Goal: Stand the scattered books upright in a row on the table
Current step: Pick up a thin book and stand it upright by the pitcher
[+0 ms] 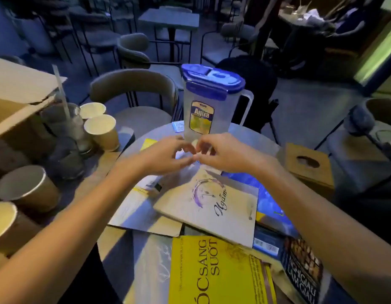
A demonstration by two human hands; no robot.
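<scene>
Several books lie flat and overlapping on a round table (253,130). A pale book with a purple swirl (208,207) rests on top in the middle. A yellow book (214,273) lies nearest me, a dark book (302,270) at the right, a blue one (267,200) under the pale book, and a whitish one (135,211) at the left. My left hand (161,155) and my right hand (223,152) meet fingertip to fingertip above the far end of the pile. Both have curled fingers; whether they pinch anything is hidden.
A clear jug with a blue lid (209,102) stands just beyond my hands. Paper cups (101,130) (25,187), a glass with a straw (65,119) and a cardboard box (16,102) crowd the left. A wooden tissue box (308,165) sits at the right. Chairs ring the table.
</scene>
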